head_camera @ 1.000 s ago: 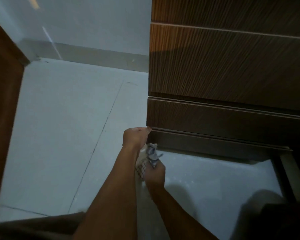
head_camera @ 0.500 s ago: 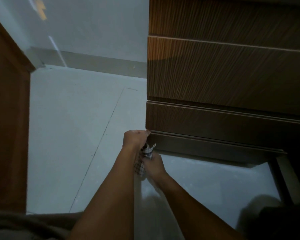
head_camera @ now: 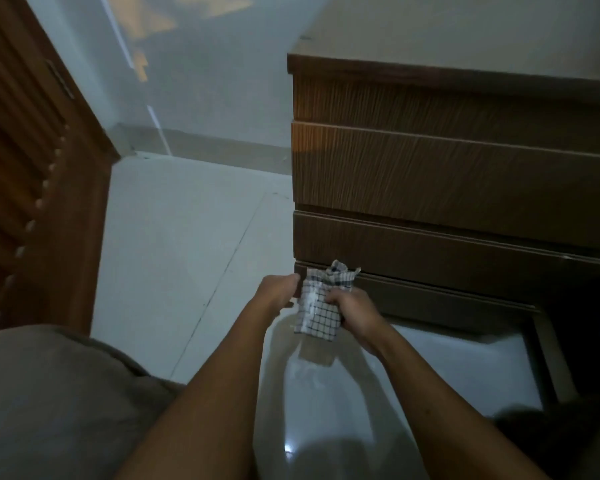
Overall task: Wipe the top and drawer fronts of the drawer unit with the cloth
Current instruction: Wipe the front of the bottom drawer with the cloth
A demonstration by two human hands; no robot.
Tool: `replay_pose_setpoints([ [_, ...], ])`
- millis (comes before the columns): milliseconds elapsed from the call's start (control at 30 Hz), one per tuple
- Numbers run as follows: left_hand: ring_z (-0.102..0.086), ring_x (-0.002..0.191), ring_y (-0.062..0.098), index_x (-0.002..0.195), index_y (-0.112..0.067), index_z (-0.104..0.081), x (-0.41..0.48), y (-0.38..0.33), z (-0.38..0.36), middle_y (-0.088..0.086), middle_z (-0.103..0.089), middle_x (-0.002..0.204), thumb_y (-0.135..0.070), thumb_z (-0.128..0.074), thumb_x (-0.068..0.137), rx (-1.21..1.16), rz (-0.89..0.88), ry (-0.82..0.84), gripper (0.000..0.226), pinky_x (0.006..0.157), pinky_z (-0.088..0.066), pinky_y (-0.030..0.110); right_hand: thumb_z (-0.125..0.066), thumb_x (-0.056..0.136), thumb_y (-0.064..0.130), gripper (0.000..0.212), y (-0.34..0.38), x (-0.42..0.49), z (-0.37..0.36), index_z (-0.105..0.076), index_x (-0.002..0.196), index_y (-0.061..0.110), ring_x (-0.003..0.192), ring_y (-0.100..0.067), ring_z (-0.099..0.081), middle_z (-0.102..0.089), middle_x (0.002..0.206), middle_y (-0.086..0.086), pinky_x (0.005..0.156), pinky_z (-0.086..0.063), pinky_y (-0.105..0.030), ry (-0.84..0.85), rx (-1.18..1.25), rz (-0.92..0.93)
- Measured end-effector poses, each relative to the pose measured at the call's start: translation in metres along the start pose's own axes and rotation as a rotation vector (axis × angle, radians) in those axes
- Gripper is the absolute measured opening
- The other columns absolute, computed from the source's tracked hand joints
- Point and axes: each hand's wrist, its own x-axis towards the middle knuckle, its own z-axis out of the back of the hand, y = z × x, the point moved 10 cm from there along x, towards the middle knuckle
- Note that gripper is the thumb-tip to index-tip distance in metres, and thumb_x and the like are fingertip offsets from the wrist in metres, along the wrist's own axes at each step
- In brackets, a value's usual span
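Gripping the checked cloth (head_camera: pixel 317 308) in front of the lowest drawer front (head_camera: pixel 430 289), the right hand (head_camera: pixel 352 315) is closed on it; the left hand (head_camera: pixel 278 291) pinches its edge. The bunched cloth may slip or wipe only a narrow strip. A wooden door (head_camera: pixel 32 185) stands well apart on the left, and the floor (head_camera: pixel 187 237) near the drawer unit (head_camera: pixel 447 174) is bare, so nothing blocks the way.

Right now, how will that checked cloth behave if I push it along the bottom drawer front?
The checked cloth is probably floppy: it hangs crumpled from the right hand, corners sticking up. It looks light, so it will likely bunch unless pressed flat against the bottom drawer front.
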Motion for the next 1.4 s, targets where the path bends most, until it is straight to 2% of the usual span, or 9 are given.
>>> replay_pose_setpoints([
  [167,-0.065,0.097,0.029,0.104,-0.008,-0.066,-0.041,-0.026,-0.022,0.011,-0.069,0.104,-0.036,-0.047,0.086,-0.063,-0.022,0.270,0.038,0.095,-0.050,0.044,-0.047,0.089,0.007,0.029,0.043,-0.036,0.013,-0.062,0.113,0.002,0.104,-0.035,-0.066,-0.071,0.108,-0.020,0.097,-0.050,-0.054,0.073,0.019,0.053],
  [267,-0.067,0.105,0.033,0.115,-0.010,-0.064,-0.064,-0.053,-0.021,0.013,-0.071,0.111,-0.032,-0.053,0.088,-0.095,-0.123,0.332,0.037,0.092,-0.054,0.045,-0.049,0.092,0.011,0.024,0.077,-0.062,0.022,-0.063,0.111,0.006,0.102,-0.031,-0.068,-0.072,0.105,-0.017,0.097,-0.050,-0.053,0.111,-0.014,0.105],
  [433,-0.070,0.102,0.022,0.116,-0.014,-0.066,-0.107,-0.110,-0.004,0.006,-0.074,0.108,-0.024,-0.064,0.090,-0.064,-0.309,0.335,0.028,0.092,-0.056,0.042,-0.053,0.095,0.013,0.021,0.145,-0.114,0.033,-0.063,0.113,0.015,0.102,-0.023,-0.067,-0.071,0.109,-0.007,0.095,-0.051,-0.046,0.121,-0.139,0.278],
  [633,-0.071,0.098,0.022,0.121,-0.014,-0.062,-0.172,-0.186,0.027,0.008,-0.073,0.108,-0.025,-0.067,0.088,-0.029,-0.544,0.281,0.035,0.082,-0.058,0.034,-0.057,0.095,0.016,0.018,0.224,-0.178,0.041,-0.064,0.111,0.018,0.097,-0.012,-0.068,-0.071,0.107,-0.001,0.082,-0.054,-0.029,0.131,-0.276,0.490],
  [800,-0.072,0.096,0.026,0.114,-0.013,-0.065,-0.216,-0.249,0.054,0.010,-0.074,0.105,-0.024,-0.066,0.089,-0.091,-0.707,0.224,0.027,0.080,-0.058,0.036,-0.063,0.092,0.019,0.016,0.290,-0.214,0.048,-0.068,0.108,0.020,0.096,-0.007,-0.070,-0.074,0.104,0.002,0.087,-0.054,-0.026,0.092,-0.295,0.684],
  [933,-0.072,0.093,0.029,0.104,-0.015,-0.067,-0.231,-0.292,0.075,0.012,-0.075,0.102,-0.020,-0.065,0.091,-0.154,-0.784,0.131,0.014,0.079,-0.060,0.041,-0.069,0.087,0.019,0.028,0.336,-0.220,0.053,-0.061,0.114,0.018,0.090,-0.008,-0.072,-0.073,0.105,0.000,0.070,-0.058,-0.023,0.043,-0.238,0.779],
  [1100,-0.073,0.083,0.022,0.099,-0.015,-0.065,-0.218,-0.340,0.098,0.009,-0.074,0.095,-0.018,-0.063,0.092,-0.085,-0.791,-0.028,0.008,0.073,-0.061,0.040,-0.071,0.085,0.010,0.049,0.378,-0.191,0.058,-0.042,0.122,0.020,0.083,-0.017,-0.072,-0.069,0.104,-0.010,0.058,-0.056,-0.021,-0.025,-0.082,0.756],
  [1300,-0.071,0.085,0.024,0.120,-0.003,-0.062,-0.173,-0.367,0.110,0.013,-0.071,0.103,-0.020,-0.066,0.090,0.082,-0.710,-0.175,0.035,0.063,-0.058,0.032,-0.072,0.085,0.013,0.039,0.399,-0.139,0.051,-0.047,0.114,0.019,0.086,-0.021,-0.070,-0.067,0.098,-0.007,0.062,-0.061,-0.033,-0.112,-0.166,0.700],
  [1400,-0.070,0.089,0.024,0.120,0.000,-0.064,-0.157,-0.371,0.108,0.015,-0.071,0.107,-0.021,-0.066,0.090,0.180,-0.726,-0.231,0.036,0.071,-0.057,0.030,-0.073,0.085,0.022,0.037,0.400,-0.124,0.052,-0.054,0.117,0.020,0.080,-0.014,-0.067,-0.068,0.094,-0.003,0.054,-0.053,-0.025,-0.222,-0.312,0.698],
])
